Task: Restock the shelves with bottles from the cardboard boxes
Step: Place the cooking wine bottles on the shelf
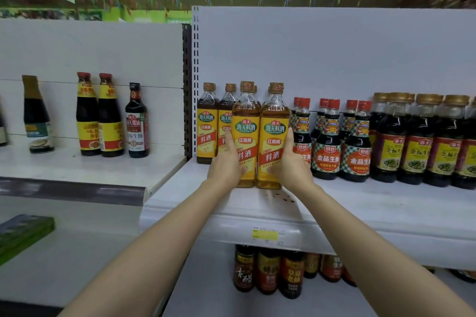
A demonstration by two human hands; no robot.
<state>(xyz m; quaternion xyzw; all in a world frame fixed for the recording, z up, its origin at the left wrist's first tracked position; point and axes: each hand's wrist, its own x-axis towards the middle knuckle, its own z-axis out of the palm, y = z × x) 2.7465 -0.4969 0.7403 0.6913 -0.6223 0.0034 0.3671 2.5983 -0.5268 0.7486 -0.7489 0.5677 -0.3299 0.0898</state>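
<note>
Two yellow-labelled cooking wine bottles stand side by side on the white shelf [334,203], near its front. My left hand [226,162] grips the left bottle [246,136] from its left side, fingers up along the label. My right hand [291,162] grips the right bottle [274,136] from its right side. Behind them stand more bottles of the same cooking wine [207,123], against the back panel. No cardboard box is in view.
Dark soy sauce bottles with red caps [328,141] stand right beside my right hand, with gold-capped ones [417,144] further right. The left shelf bay holds a few sauce bottles [99,116]. More bottles [268,273] sit on the shelf below.
</note>
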